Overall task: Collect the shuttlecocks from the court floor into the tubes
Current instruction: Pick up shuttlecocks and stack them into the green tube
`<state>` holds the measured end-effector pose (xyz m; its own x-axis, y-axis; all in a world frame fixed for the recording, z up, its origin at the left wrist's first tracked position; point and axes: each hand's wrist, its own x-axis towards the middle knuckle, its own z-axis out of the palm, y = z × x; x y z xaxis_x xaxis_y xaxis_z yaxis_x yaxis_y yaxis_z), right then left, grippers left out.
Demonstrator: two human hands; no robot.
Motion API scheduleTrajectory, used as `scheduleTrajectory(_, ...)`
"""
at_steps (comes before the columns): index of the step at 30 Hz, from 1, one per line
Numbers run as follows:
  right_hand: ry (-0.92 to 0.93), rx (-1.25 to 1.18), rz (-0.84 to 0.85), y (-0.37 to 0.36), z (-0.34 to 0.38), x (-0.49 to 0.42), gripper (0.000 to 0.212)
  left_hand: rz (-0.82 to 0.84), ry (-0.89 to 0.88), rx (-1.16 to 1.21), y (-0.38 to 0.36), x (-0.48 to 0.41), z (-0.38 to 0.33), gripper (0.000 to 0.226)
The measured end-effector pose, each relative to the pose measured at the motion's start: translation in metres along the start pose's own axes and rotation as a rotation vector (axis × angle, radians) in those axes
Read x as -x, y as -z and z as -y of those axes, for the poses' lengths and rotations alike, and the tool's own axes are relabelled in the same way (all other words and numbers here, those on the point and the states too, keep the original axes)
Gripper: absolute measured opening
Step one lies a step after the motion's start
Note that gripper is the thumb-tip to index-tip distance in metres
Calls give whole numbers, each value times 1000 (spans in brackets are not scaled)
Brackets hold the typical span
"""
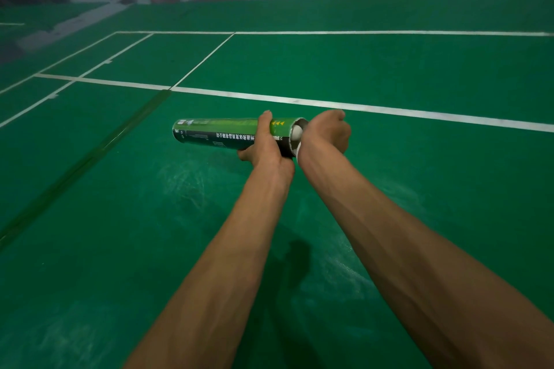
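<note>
Left hand (266, 147) fingers grip the tube (215, 133); right hand (326, 135) fingers curl at its mouth by a shuttlecock (296, 132), hold unseen.

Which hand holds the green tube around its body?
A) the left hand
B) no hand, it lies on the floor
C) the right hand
A: the left hand wraps round the tube, while the right hand sits at its open end, where a white shuttlecock shows.

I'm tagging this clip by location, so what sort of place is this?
Most likely an indoor badminton court: a green floor marked with white lines, a shuttlecock tube gripped by the left hand, and a shuttlecock at its open end.
</note>
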<state>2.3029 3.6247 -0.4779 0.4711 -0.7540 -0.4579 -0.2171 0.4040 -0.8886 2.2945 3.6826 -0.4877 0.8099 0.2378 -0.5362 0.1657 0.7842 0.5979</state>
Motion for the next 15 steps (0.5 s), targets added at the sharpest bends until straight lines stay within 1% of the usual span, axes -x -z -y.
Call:
scheduleTrajectory(4,-8,-46,-16,4,12,-6,49,-4,6,2,-1,-1,-1,81)
scheduleTrajectory(7,95,-74,10,2,26,-6,48,-7,-9,-18,1,-2,2,83)
scheduleTrajectory(11,225,-125,-35,-9,25,-2,51,-2,2,7,-3,0,5,82)
scheduleTrajectory(15,284,-161,-59,-13,21,-4,42,-23,15,-2,-4,4,3,79)
